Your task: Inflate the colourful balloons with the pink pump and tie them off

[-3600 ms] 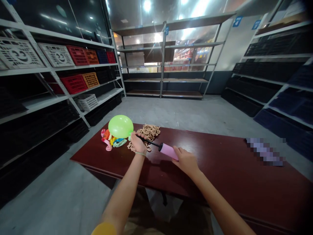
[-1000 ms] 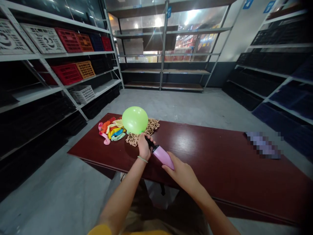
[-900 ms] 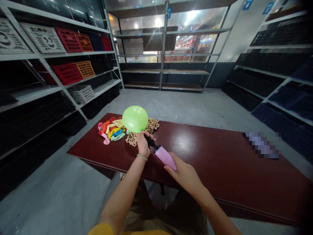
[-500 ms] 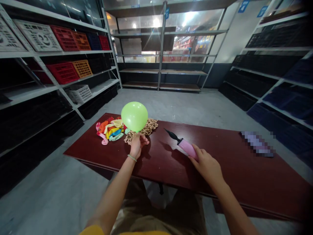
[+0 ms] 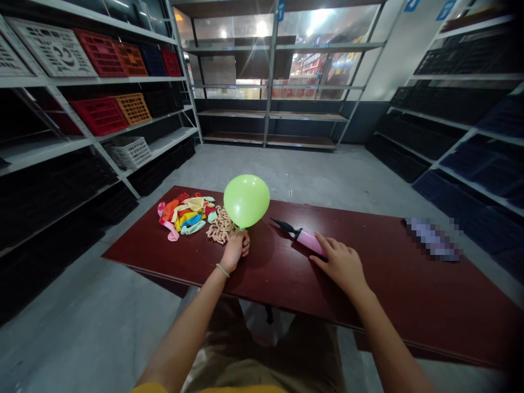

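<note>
An inflated light green balloon (image 5: 246,201) stands above my left hand (image 5: 236,250), whose closed fingers pinch its neck. The pink pump (image 5: 310,242) lies on the table, its black nozzle pointing left and away from me. Over the pump's rear end is my right hand (image 5: 341,266), with thumb and fingers spread loosely and still touching it. Uninflated balloons in several colours (image 5: 186,215) are heaped on the left. Between that heap and the green balloon lies a pile of beige twisted pieces (image 5: 221,228), partly hidden by the balloon.
The dark red table (image 5: 385,284) spans the view. A pixelated flat purple item (image 5: 433,239) lies on its right part. Shelves with red, orange and white crates (image 5: 129,153) stand at the left, a metal rack (image 5: 268,117) at the back, dark crates at the right.
The green balloon and my left hand have moved right and a little toward me. The pump has come down onto the table, and my right hand has loosened around it.
</note>
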`<action>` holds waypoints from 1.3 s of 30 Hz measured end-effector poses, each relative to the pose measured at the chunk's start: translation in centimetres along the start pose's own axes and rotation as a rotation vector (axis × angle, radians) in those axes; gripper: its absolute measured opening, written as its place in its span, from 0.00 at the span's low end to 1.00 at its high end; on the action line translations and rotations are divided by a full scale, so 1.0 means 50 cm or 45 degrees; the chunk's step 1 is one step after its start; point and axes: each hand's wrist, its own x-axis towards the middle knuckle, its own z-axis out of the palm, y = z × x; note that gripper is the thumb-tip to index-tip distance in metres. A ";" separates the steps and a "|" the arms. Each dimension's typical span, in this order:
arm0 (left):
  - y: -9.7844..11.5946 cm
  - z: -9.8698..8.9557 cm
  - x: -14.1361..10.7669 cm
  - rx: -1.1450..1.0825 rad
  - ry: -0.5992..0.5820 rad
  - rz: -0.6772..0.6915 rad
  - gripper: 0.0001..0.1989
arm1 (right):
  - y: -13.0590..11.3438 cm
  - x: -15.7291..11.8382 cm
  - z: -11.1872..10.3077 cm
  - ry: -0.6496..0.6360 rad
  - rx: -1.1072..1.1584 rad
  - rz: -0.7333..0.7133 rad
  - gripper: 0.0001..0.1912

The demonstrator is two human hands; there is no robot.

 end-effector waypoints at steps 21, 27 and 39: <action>0.028 0.019 -0.020 0.092 -0.062 -0.071 0.13 | -0.030 0.057 -0.057 0.031 -0.013 -0.064 0.35; 0.069 0.057 -0.054 0.212 -0.213 -0.205 0.13 | -0.152 0.096 -0.093 0.406 0.062 -0.526 0.27; 0.123 0.047 -0.103 0.436 -0.369 -0.339 0.08 | -0.271 0.136 -0.127 0.370 0.103 -0.910 0.25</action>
